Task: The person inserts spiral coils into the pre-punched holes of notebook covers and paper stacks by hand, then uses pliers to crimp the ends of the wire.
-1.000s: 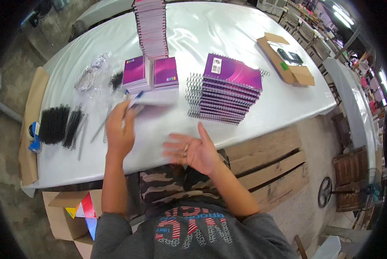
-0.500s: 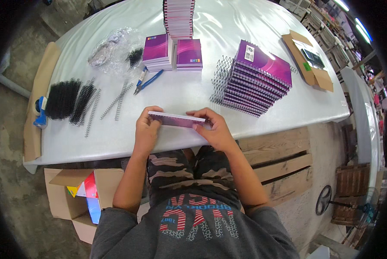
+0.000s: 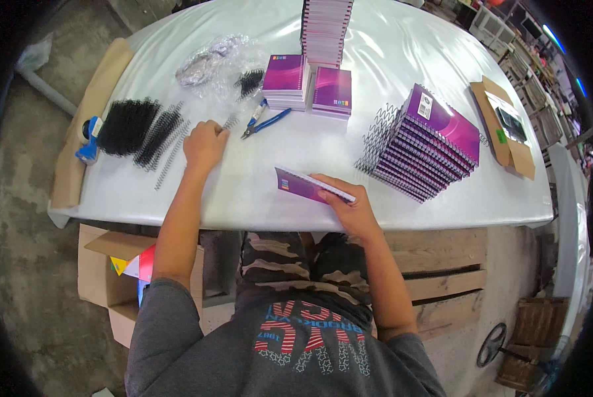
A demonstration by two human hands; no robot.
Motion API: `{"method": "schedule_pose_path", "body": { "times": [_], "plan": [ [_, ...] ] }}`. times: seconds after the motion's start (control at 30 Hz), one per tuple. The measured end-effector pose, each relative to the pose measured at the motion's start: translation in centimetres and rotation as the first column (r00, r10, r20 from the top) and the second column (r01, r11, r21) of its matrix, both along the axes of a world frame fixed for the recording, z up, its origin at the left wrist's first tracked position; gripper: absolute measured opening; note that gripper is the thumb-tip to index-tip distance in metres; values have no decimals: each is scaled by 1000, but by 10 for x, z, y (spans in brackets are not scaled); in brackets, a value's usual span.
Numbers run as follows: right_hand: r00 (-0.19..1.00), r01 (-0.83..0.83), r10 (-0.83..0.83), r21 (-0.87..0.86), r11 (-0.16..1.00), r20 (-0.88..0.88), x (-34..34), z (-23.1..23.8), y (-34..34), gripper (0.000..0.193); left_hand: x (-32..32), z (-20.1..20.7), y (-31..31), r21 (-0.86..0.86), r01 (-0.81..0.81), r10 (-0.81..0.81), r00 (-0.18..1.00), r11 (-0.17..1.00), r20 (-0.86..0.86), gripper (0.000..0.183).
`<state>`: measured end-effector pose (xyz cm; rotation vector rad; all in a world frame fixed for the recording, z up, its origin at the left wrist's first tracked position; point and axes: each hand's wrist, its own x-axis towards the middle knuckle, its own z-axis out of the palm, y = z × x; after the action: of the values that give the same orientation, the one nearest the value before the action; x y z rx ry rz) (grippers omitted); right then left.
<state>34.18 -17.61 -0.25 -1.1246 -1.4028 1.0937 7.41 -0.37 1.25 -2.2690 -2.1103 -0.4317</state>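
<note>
My right hand [image 3: 353, 208] grips a thin purple notebook [image 3: 303, 187] by its right end, tilted above the table's front edge. On the left, my left hand [image 3: 206, 145] is down at the tabletop, fingers curled over a loose black spiral coil [image 3: 231, 121]; one end of it shows past the knuckles, and the fingertips are hidden. Beside that hand lie several more loose spiral coils [image 3: 159, 135] and a dense bundle of black coils [image 3: 127, 126]. Blue-handled pliers [image 3: 268, 124] rest farther right, jaws toward my left hand.
A tall stack of spiral-bound purple notebooks [image 3: 428, 145] stands at right. Toward the back are two purple notebook piles [image 3: 286, 74] [image 3: 332, 89], a taller stack [image 3: 326, 33] and crumpled clear plastic [image 3: 210, 63]. A blue tape dispenser [image 3: 89, 140] sits left, an open carton [image 3: 94, 284] below.
My left hand has let go of the notebook and moved left and away to the loose coils. The right hand now holds the notebook alone. The whole view has shifted.
</note>
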Motion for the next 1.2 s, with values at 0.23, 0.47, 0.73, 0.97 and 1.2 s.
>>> {"method": "schedule_pose_path", "body": {
  "times": [0.23, 0.47, 0.73, 0.97, 1.2],
  "plan": [
    [1000, 18, -19, -34, 999, -22, 6, 1, 4, 31, -9, 47, -15, -91, -44, 57, 989, 995, 140, 27],
    [999, 35, -35, -27, 999, 5, 2, 5, 2, 31, -19, -10, -18, 71, 174, -180, 979, 982, 93, 32],
    [996, 46, -49, -45, 998, -70, 3, 4, 2, 31, -14, 34, -19, 134, 18, -61, 945, 991, 321, 27],
    [993, 60, -68, -74, 995, -97, 2, 3, 0, 31, -13, 39, -15, -4, 25, -25, 998, 1000, 49, 30],
    [997, 64, -65, -9, 998, -50, 3, 4, 4, 31, -27, -16, -8, 155, -58, 71, 995, 986, -77, 34]
  ]
}}
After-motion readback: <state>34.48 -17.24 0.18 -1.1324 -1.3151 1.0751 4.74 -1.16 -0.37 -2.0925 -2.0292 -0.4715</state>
